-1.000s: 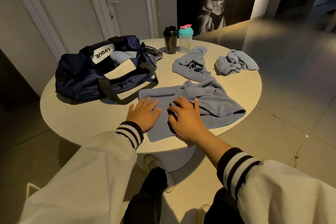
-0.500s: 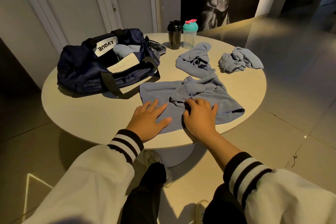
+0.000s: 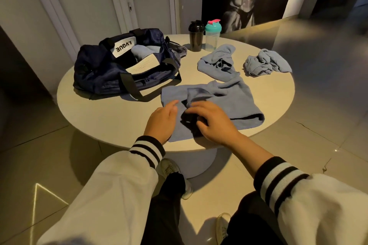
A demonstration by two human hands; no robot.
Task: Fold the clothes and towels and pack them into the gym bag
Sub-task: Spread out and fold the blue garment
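A blue towel [image 3: 235, 101] lies spread at the near edge of the round table [image 3: 111, 117], its right end drooping over the near-right edge. The left hand [image 3: 162, 123] rests on the towel's near-left part with straight fingers held close together; half a second ago those fingers were fanned out on the cloth. The right hand [image 3: 215, 123] has come up off the bunched fold it was lying on. It now hangs just above the towel with curled fingers [image 3: 191, 110] and a dark shadow beneath. I cannot tell whether its fingertips pinch the cloth or only brush it. The ridge in the middle of the towel looks lower and flatter than before, while the towel's outline is much the same.

The navy gym bag [image 3: 99, 69] sits open by the far-left edge, with a pale blue folded cloth [image 3: 139, 52] inside. Two crumpled blue towels [image 3: 217, 61] [image 3: 264, 62] lie toward the far-right edge, unmoved. At the far edge a black shaker bottle [image 3: 196, 38] stands just beside a clear shaker with a teal lid [image 3: 212, 38].
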